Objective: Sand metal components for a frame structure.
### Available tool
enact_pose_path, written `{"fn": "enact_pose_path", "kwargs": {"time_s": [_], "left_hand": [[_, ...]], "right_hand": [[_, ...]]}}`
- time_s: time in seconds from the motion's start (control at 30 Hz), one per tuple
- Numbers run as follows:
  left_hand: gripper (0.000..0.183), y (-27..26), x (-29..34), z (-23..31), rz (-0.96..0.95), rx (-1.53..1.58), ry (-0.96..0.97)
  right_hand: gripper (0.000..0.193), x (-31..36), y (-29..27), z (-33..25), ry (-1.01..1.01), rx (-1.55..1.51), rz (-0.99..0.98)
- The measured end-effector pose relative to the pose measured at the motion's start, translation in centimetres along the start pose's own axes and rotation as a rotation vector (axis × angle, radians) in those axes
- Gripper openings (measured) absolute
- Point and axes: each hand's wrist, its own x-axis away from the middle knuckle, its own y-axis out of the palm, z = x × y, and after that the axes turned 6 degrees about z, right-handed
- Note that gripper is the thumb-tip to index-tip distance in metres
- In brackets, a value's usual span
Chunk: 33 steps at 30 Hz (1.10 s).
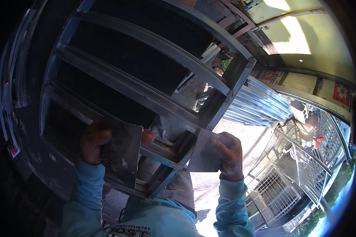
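Note:
A flat dark grey plate (124, 156) with pale scuffs is gripped along its left edge by my left hand (94, 143), thumb on its face. A fingertip shows past the plate's far side. My right hand (230, 156) pinches a smaller, lighter grey plate (203, 152) by its right side, thumb in front and fingers mostly hidden behind. Both plates are held apart, in front of the lower end of a ladder-like metal frame (134, 89) with several parallel bars. Whether either plate touches the frame, I cannot tell.
Beyond the frame, a stack of ribbed metal lengths (261, 102) lies at the right. Metal grilles (279, 187) stand at the lower right, near a sunlit floor (209, 185). Long metal bars (19, 59) lean at the far left. Yellowish panels (304, 39) rise at the upper right.

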Motion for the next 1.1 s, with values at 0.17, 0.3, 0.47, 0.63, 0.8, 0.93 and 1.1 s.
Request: {"fn": "enact_pose_path", "kwargs": {"time_s": [0.17,0.3,0.47,0.63,0.8,0.93,1.1], "left_hand": [[0.043,0.4,-2.2,-0.6,-0.046,-0.030,-0.038],[0.054,0.8,-2.8,-0.2,-0.184,-0.071,-0.011],[0.038,1.3,-2.8,-0.1,-0.073,-0.088,0.012],[0.039,2.6,-2.7,1.1,-0.133,-0.020,-0.020],[0.051,5.6,-0.6,-0.2,-0.202,-0.158,-0.074],[0.051,11.4,4.2,-6.8,-0.293,-0.287,-0.044],[0.051,13.3,8.2,-9.0,-0.236,0.155,0.032]], "right_hand": [[0.015,-0.2,0.5,-0.1,-0.132,0.163,0.155],[0.012,1.6,0.4,-1.1,-0.176,0.215,0.205],[0.012,1.1,1.4,-0.2,-0.266,0.299,0.142],[0.014,0.9,-0.1,0.7,-0.232,0.294,0.242],[0.019,5.6,-3.4,-2.1,-0.050,-0.113,-0.029],[0.037,8.3,-3.6,-1.3,0.077,-0.166,-0.319],[0.020,8.0,-5.9,-0.8,-0.127,0.671,-0.211]]}}
